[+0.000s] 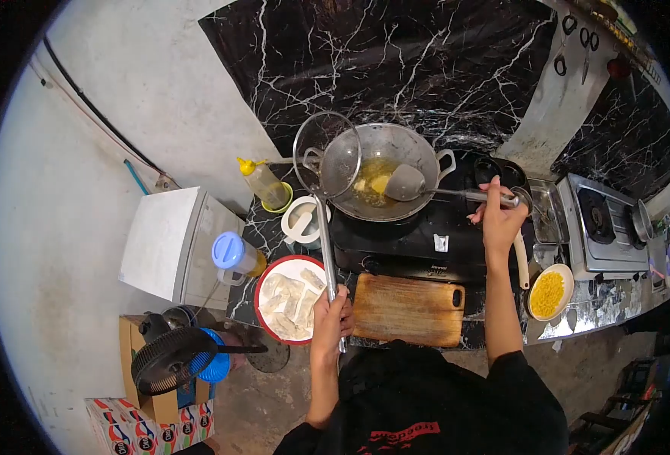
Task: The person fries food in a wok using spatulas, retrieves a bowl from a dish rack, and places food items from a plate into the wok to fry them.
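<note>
My left hand (333, 318) is closed round the long metal handle of a round strainer (327, 154), whose hoop overlaps the left side of the wok. My right hand (499, 214) grips the handle of a spatula (406, 183); its blade is inside the wok (396, 140), at the right of the oil. Yellowish pieces (379, 184) lie in the oil. The wok sits on the black stove (396, 250). Beside my left hand is a red-rimmed plate (264, 318) with several pale coated pieces (278, 292).
A wooden cutting board (407, 307) lies in front of the stove. To the left stand an oil bottle (261, 182), a white-lidded container (302, 220) and a blue-lidded jug (233, 254). At right are a bowl of yellow food (549, 294) and a second stove (608, 227).
</note>
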### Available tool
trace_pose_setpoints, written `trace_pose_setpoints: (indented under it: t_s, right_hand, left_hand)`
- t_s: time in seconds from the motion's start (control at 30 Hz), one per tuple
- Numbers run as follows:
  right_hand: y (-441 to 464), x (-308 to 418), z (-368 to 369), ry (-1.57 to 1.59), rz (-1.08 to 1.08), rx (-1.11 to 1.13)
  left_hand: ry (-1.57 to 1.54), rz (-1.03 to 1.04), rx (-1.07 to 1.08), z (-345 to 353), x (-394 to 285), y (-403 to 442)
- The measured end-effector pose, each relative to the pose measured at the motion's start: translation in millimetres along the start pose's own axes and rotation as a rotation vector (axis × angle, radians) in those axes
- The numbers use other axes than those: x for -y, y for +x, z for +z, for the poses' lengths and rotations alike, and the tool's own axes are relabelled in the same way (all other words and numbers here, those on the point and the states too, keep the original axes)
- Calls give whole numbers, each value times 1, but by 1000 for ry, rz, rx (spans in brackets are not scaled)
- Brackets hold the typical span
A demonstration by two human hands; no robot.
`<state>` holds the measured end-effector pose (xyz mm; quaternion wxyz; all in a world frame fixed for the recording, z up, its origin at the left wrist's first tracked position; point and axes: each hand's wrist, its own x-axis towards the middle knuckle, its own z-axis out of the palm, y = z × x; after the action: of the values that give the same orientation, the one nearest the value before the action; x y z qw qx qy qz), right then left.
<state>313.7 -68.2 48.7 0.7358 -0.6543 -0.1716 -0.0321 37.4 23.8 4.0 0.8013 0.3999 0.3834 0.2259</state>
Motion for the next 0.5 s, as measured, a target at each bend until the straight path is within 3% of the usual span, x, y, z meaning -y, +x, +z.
trace_pose_setpoints:
  t_s: [0.17, 0.5]
  right_hand:
    - [9, -4, 5, -108, -73, 68]
    - [16, -3, 3, -217, 25, 251]
  left_hand:
    - [-5, 9, -3, 0, 0, -1]
    - [-6, 7, -9, 0, 1, -4]
